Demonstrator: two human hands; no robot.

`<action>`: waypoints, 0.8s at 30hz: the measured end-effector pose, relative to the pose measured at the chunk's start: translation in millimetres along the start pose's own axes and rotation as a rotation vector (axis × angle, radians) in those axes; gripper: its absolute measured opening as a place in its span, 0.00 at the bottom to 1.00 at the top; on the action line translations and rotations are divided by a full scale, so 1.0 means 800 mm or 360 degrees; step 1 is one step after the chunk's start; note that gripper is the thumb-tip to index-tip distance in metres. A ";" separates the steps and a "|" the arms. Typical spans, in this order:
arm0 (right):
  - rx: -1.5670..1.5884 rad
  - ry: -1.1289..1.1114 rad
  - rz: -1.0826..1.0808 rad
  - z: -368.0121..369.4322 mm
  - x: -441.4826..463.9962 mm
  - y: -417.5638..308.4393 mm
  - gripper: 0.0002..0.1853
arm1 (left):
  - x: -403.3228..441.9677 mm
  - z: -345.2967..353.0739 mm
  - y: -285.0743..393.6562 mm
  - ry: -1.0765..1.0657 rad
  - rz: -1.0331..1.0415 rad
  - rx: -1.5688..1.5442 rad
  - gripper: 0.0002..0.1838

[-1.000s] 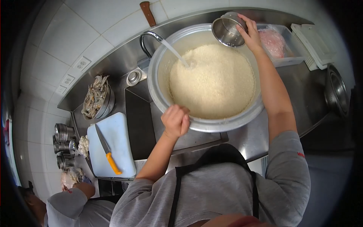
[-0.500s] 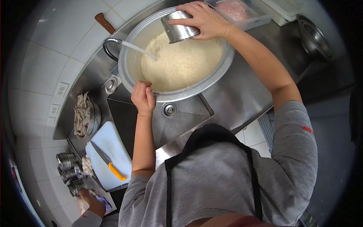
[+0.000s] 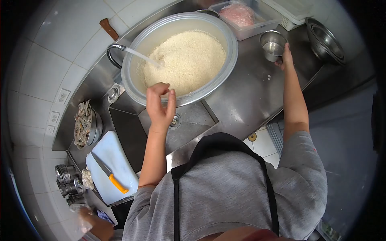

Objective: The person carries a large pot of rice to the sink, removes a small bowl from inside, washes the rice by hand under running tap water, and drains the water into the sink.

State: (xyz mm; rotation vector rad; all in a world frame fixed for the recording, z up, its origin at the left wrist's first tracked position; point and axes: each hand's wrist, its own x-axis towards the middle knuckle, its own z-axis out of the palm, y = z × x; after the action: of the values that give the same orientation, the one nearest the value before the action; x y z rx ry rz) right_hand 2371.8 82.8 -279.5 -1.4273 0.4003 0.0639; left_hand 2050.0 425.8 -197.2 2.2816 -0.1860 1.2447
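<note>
Uncooked white rice (image 3: pixel 189 60) fills much of a large metal pot (image 3: pixel 231 52) set over the sink. A stream of water (image 3: pixel 140 55) runs from a curved faucet (image 3: pixel 113 50) onto the rice. My left hand (image 3: pixel 160 106) is at the pot's near rim, fingers curled and thumb apart, with nothing in it. Out to the right, my right hand (image 3: pixel 286 58) holds the side of a small metal cup (image 3: pixel 273 45) at the steel counter. The cup stands upright and no rice shows inside. Some fingers are hidden behind it.
A plastic container (image 3: pixel 261 28) with bagged pink meat (image 3: pixel 238 15) and metal bowls (image 3: pixel 327 40) are at the back right. On the left are a bowl of shrimp (image 3: pixel 83 124), a cutting board (image 3: pixel 108 156) and a yellow-handled knife (image 3: pixel 116 182). A co-worker's arm (image 3: pixel 98 225) shows lower left.
My right hand has carried the metal cup from above the rice to the counter on the right and turned it upright. The left hand's fingers have loosened and lifted at the rim.
</note>
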 end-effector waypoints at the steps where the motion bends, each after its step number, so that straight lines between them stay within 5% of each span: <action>1: -0.0101 0.0001 0.0072 -0.002 0.002 0.007 0.39 | -0.002 0.005 0.009 -0.0010 -0.0021 -0.0025 0.08; 9: -0.0280 -0.0076 0.0161 -0.007 0.049 0.044 0.43 | -0.047 0.028 0.063 -0.0235 -0.0013 -0.0171 0.09; 12: -0.0706 0.0346 -0.0111 -0.014 0.063 0.054 0.41 | -0.070 0.043 0.081 -0.0449 -0.0122 -0.0326 0.09; 14: -0.0735 0.0601 -0.0792 -0.030 0.035 0.050 0.35 | -0.081 0.052 0.085 -0.0515 -0.0224 -0.0378 0.10; 16: -0.0283 0.0214 -0.0967 -0.042 0.011 0.051 0.28 | -0.088 0.054 0.086 -0.0511 -0.0291 -0.0419 0.09; 20: -0.0192 0.0096 -0.1013 -0.050 -0.066 0.058 0.17 | -0.081 0.051 0.098 -0.0565 -0.0399 -0.0361 0.08; 24: 0.0038 -0.0153 -0.0811 -0.038 -0.081 0.052 0.15 | -0.013 0.048 0.088 -0.0213 -0.0105 -0.0270 0.07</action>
State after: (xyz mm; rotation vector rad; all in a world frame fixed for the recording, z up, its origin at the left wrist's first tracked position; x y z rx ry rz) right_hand 2292.9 72.4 -301.5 -1.4585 -0.0491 -0.2830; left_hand 2047.4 345.1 -195.8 2.2057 -0.2531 1.0042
